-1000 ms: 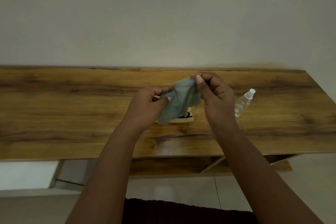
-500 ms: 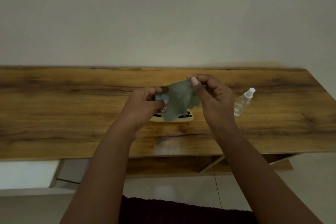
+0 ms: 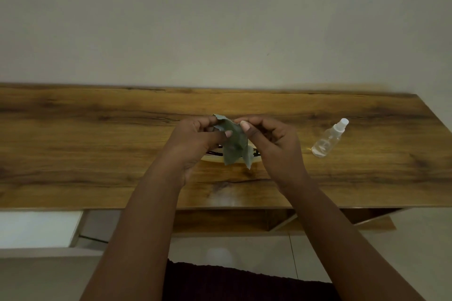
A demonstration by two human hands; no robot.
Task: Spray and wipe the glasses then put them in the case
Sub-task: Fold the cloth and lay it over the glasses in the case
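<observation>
A grey-green cloth [image 3: 233,144] hangs between my two hands above the wooden table [image 3: 97,144]. My left hand [image 3: 195,139] pinches its upper left part and my right hand [image 3: 271,139] pinches its upper right edge with thumb and forefinger. Below and behind the cloth lies a pale yellow open case [image 3: 212,157] holding dark-framed glasses [image 3: 214,153]; hands and cloth hide most of both. A clear spray bottle [image 3: 329,139] with a white cap lies on the table to the right of my right hand.
The table runs along a plain wall [image 3: 220,19]. Its front edge is near me, with a lower wooden shelf [image 3: 220,221] beneath it and a white surface [image 3: 36,228] at the lower left. A tiled floor shows below.
My hands have come closer together and the cloth, spread wider half a second ago, now hangs bunched and folded between them. The bottle and case have not moved.
</observation>
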